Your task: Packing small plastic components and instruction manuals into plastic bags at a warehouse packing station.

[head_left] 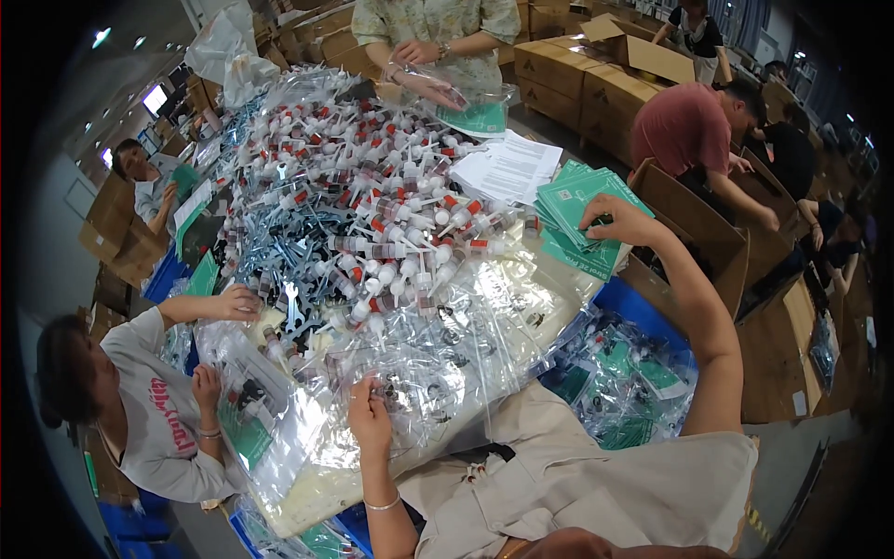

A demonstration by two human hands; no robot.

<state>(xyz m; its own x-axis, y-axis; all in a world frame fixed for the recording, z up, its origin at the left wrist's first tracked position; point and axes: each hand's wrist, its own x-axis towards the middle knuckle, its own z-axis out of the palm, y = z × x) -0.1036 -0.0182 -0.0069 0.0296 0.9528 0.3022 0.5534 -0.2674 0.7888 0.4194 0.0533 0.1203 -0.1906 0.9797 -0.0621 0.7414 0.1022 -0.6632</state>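
My left hand [370, 421] is at the near edge of the table, its fingers closed on the edge of a clear plastic bag [414, 396]. Small dark parts show through the plastic around it. Out to the right, my right hand [616, 222] bends over a fanned stack of green booklets [570, 207], thumb and fingers pinching at the top one. Clear bags [484, 312] lie flat between my hands. Beyond them rises a heap of small clear bottles [410, 182] with white nozzles and red parts. Metal wrenches [284, 247] are piled on its left side.
White printed sheets [507, 166] lie beside the booklets. Below the table's right edge, a blue bin [643, 312] holds filled bags [619, 382]. An open cardboard box [689, 219] stands farther right. Co-workers' hands work at the left [237, 303] and far side [424, 84].
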